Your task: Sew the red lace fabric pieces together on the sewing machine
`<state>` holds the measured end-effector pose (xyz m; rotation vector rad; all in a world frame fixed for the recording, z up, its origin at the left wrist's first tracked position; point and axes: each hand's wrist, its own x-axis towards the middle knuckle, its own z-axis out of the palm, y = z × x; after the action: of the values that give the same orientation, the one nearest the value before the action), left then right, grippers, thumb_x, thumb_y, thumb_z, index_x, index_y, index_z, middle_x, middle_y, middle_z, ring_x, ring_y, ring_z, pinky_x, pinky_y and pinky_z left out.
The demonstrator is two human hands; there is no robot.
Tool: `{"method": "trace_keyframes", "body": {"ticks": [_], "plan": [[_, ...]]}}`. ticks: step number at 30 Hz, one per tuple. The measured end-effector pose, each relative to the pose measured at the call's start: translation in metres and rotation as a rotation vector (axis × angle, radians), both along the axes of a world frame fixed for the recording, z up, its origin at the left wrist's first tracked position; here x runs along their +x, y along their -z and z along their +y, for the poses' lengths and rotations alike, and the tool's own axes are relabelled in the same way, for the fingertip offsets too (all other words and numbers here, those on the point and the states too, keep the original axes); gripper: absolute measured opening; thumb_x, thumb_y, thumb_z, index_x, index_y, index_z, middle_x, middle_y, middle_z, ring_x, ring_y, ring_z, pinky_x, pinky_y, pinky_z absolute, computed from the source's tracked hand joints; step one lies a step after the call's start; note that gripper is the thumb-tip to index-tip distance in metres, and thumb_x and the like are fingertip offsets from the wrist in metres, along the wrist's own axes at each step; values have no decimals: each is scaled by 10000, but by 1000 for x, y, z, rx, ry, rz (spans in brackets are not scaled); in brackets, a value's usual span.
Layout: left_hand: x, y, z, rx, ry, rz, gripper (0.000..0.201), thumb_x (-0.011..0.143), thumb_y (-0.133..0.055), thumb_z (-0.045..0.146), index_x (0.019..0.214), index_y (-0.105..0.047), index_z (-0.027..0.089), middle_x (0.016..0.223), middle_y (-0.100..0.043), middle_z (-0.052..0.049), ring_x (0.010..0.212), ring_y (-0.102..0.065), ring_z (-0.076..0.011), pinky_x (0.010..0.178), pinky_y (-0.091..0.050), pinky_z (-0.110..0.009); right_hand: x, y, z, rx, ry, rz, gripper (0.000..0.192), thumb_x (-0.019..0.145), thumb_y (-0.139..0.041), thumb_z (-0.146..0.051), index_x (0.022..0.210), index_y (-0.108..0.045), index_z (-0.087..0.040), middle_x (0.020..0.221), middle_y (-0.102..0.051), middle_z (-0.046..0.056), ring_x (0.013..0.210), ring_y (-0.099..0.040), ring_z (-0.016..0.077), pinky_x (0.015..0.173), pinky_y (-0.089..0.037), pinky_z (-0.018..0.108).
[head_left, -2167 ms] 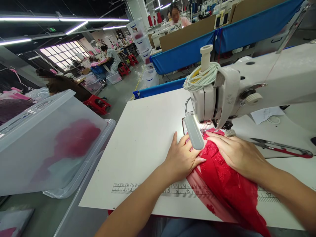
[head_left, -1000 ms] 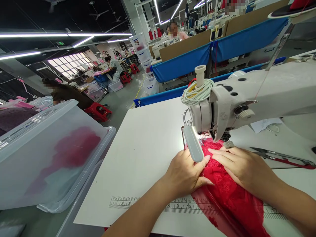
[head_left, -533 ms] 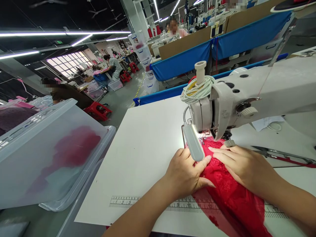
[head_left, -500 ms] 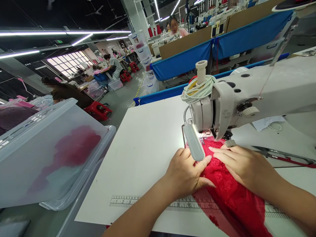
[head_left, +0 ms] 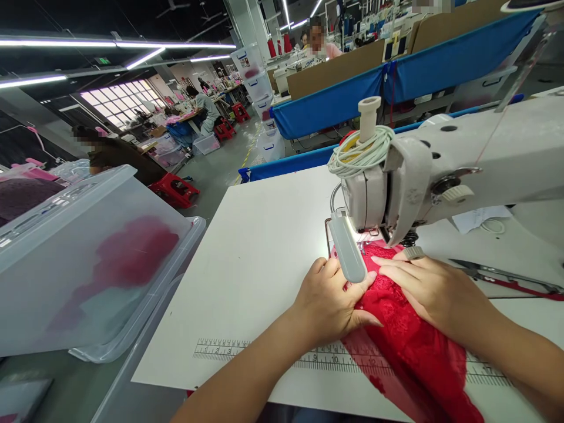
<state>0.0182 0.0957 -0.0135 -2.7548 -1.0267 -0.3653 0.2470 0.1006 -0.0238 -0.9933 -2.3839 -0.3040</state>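
Note:
A red lace fabric piece (head_left: 403,320) lies under the presser foot area of a white sewing machine (head_left: 489,155), trailing down over the table's front edge. My left hand (head_left: 324,308) rests along the fabric's left edge, its thumb spread away from the index finger. Part of its fingertips hides behind a grey lamp (head_left: 349,249) that hangs beside the needle. My right hand (head_left: 436,288) lies flat on the fabric's right side with fingers stretched out toward the needle. Sheer pinkish-red cloth shows along the left edge below my left thumb.
Dark scissors with red (head_left: 506,279) lie to the right of my right hand. A printed ruler (head_left: 220,349) runs across the white tabletop (head_left: 198,294). A translucent bin (head_left: 57,264) stands at the left. Paper (head_left: 478,220) lies behind the machine arm. Other people sit at machines beyond.
The view has shifted slightly. Both hands stay on the red fabric in nearly the same place, and the fabric's lower part lies a little further left in view.

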Motion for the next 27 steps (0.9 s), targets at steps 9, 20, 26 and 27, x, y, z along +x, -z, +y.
{"method": "trace_keyframes", "body": {"ticks": [9,20,26,27], "plan": [[-1,2,2,-42,-24,-14,819,901,-103,745,1356,-574,253,1158,-667,-137,1027,-552,-275,861,-375,-392,1,7,4,-13,23,-27,436,739,-390,46,974,-702,-146,944,-764,92,766,-641,222,512,-456,302],[-1,-1,8,-41,-32,-52,830,913,-44,719,1311,-607,257,1171,-659,-124,965,-550,-258,867,-384,-405,0,1,9,-37,51,-45,462,712,-382,61,959,-713,-145,945,-768,78,591,-552,179,438,-396,281],[1,-7,8,19,165,-100,783,956,-161,679,1119,-671,108,925,-671,-116,867,-582,-240,814,-452,-376,2,2,9,-78,10,-5,446,794,-359,28,1012,-704,-152,1008,-749,100,703,-599,204,520,-457,307],[2,-8,8,-4,195,-95,739,972,-183,651,1060,-679,111,851,-655,-91,780,-573,-214,743,-457,-353,1,1,9,-73,-4,7,441,818,-347,20,1025,-700,-146,1021,-741,111,731,-603,211,563,-481,319]]}}
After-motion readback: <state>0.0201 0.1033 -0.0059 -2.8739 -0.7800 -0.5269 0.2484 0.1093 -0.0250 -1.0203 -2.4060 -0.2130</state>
